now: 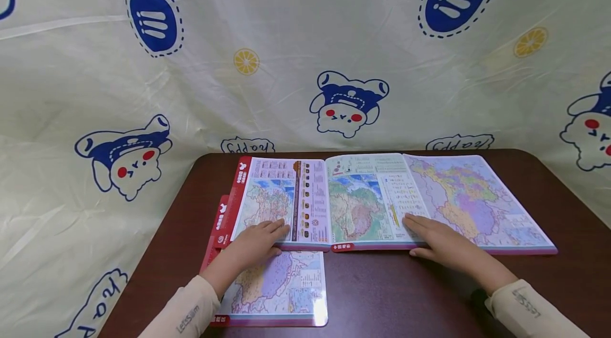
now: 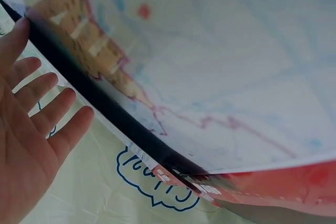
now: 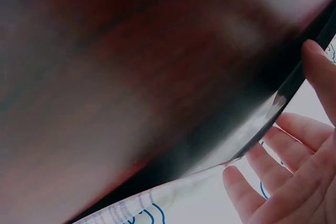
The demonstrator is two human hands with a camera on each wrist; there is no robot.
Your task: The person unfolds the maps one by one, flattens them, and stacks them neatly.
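Note:
A fold-out map (image 1: 363,210) with a red left border lies spread in several panels on the dark brown table. My left hand (image 1: 260,242) lies palm down with its fingers on the lower part of the left panel. My right hand (image 1: 441,240) rests with extended fingers on the lower edge, near the fold between the middle and right panels. Both thumbs are at the map's near edge. In the wrist views, the left hand (image 2: 37,114) and right hand (image 3: 294,166) show spread fingers along the map's edge. A second map (image 1: 286,285) lies partly hidden under the first and the left forearm.
The brown table (image 1: 382,295) has rounded far corners. Behind it hangs a pale curtain (image 1: 267,104) with blue cartoon bears, badges and orange slices. Beside the right sleeve (image 1: 530,306) a small dark object (image 1: 479,300) shows on the table.

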